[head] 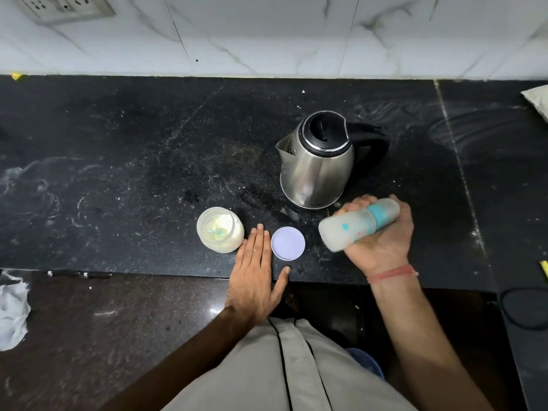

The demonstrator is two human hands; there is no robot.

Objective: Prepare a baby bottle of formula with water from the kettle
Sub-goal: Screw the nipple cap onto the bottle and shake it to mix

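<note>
My right hand (382, 247) grips a cloudy baby bottle (347, 229) with a teal collar, held on its side and blurred by motion, just in front of the steel kettle (315, 170). The kettle stands upright, black lid shut, spout to the left, handle to the right. An open jar of pale formula powder (219, 229) stands left of centre with a greenish scoop inside. Its round lilac lid (287, 243) lies flat beside it. My left hand (256, 274) rests flat on the counter edge between jar and lid, fingers spread, holding nothing.
The black stone counter (133, 173) runs back to a white marble wall with a socket plate (63, 5) at the top left. A cloth corner (538, 100) shows at the far right. A crumpled white cloth (12, 312) lies on the floor at left.
</note>
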